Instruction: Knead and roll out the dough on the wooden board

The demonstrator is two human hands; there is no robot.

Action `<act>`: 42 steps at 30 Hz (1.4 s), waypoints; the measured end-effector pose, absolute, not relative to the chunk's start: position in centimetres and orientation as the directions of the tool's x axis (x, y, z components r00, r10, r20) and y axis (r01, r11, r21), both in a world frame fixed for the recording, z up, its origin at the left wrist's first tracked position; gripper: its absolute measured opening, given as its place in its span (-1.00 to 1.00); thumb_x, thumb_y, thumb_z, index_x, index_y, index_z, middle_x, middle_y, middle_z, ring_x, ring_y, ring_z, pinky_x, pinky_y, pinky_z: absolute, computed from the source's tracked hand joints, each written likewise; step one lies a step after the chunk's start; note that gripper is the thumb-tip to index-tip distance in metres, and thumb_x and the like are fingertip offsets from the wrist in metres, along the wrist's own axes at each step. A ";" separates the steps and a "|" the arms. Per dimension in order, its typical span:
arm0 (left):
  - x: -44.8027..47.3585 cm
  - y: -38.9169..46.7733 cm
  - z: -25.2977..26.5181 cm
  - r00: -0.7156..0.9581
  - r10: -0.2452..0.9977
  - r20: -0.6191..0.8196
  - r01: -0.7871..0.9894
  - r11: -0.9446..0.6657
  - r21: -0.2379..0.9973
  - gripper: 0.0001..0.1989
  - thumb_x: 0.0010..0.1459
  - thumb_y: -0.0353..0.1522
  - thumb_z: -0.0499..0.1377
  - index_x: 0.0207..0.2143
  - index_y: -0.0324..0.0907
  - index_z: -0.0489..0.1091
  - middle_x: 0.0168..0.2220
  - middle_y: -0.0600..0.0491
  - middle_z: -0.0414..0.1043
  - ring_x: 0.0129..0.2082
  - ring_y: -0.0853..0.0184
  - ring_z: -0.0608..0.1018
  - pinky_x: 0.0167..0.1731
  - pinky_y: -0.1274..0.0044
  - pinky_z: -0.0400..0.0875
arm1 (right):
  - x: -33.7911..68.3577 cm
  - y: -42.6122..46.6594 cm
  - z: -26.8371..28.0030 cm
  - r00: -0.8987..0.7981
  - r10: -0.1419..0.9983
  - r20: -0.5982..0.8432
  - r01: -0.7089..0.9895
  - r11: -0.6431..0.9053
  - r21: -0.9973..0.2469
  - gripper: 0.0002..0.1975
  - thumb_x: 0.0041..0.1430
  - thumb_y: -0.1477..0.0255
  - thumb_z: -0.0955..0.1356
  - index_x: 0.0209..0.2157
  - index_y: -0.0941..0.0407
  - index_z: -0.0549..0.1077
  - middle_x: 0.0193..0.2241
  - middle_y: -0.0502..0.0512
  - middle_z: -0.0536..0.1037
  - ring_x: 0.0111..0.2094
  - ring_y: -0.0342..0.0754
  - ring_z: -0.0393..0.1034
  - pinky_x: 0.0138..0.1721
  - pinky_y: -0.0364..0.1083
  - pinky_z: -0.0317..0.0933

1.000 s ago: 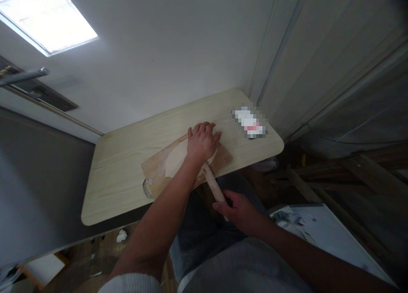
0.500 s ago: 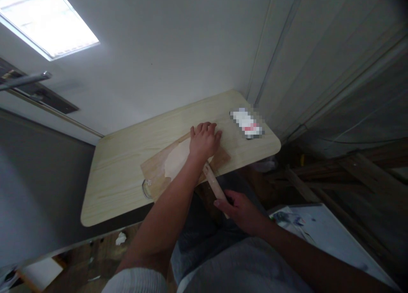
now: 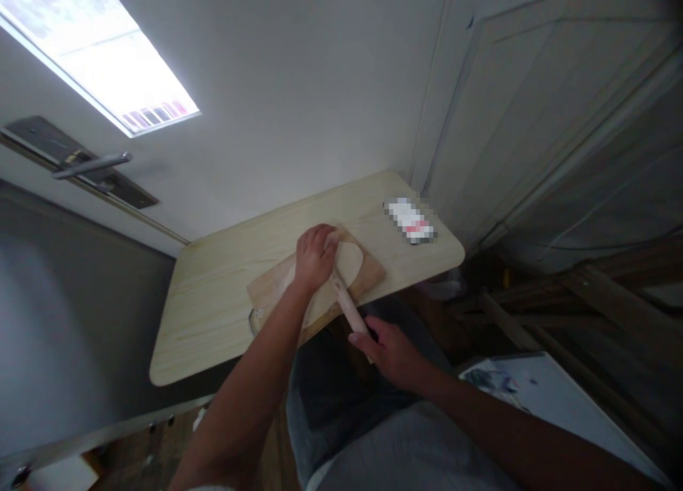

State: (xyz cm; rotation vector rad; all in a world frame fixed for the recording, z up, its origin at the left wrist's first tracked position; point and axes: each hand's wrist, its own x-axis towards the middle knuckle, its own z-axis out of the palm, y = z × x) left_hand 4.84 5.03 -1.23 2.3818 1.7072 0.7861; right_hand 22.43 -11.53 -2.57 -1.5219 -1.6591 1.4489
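Observation:
My left hand [image 3: 314, 255] lies over a thin, pale sheet of dough [image 3: 351, 259], its fingers bent and drawn together on the dough's far part; the fingertips are partly hidden. Under the dough is a wooden cutting board [image 3: 262, 284] with a metal handle [image 3: 252, 323] at its left end. In my right hand [image 3: 388, 350] is one end of a light wooden rolling pin [image 3: 349, 307]. The pin slants over the board's near edge, its far end close to my left hand.
The board rests on a narrow light wood table [image 3: 208, 284] against a white door with a lever handle [image 3: 93, 165]. A blurred-out phone-like object [image 3: 410, 220] lies at the table's right. Low at the right stands a white-topped surface [image 3: 555, 398] with papers.
My left hand has slid left across the dough, and its spread fingers have drawn together. The dough's right part now shows. My right hand still holds the rolling pin. The view has shifted slightly.

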 end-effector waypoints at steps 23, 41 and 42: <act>9.0 5.4 -1.5 0.311 0.927 0.210 0.887 -0.362 0.288 -0.60 0.40 -0.20 -0.14 0.19 0.06 0.27 0.27 0.06 0.24 0.31 0.17 0.18 0.29 0.10 -0.04 | 23.6 -10.8 -4.6 -0.302 0.861 -0.409 0.330 -0.308 -0.892 -0.65 0.18 0.12 0.35 -0.44 0.14 0.37 -0.57 -0.09 0.29 -0.52 -0.20 0.16 -0.53 -0.18 -0.01; 12.2 6.1 -1.6 0.332 0.911 0.244 0.904 -0.381 0.195 -0.62 0.40 -0.17 -0.12 0.16 0.05 0.30 0.23 0.04 0.30 0.27 0.16 0.21 0.29 0.07 -0.07 | 24.7 -10.8 -5.0 -0.276 0.861 -0.427 0.301 -0.345 -0.889 -0.68 0.17 0.14 0.36 -0.38 0.14 0.42 -0.52 -0.04 0.38 -0.49 -0.16 0.23 -0.51 -0.17 0.08; 12.3 6.1 -1.5 0.331 0.914 0.237 0.907 -0.377 0.188 -0.62 0.40 -0.17 -0.12 0.16 0.05 0.30 0.23 0.04 0.30 0.27 0.15 0.21 0.29 0.07 -0.07 | 24.7 -10.7 -5.0 -0.276 0.862 -0.426 0.307 -0.341 -0.888 -0.69 0.17 0.15 0.36 -0.37 0.14 0.43 -0.52 -0.04 0.39 -0.49 -0.16 0.24 -0.50 -0.17 0.08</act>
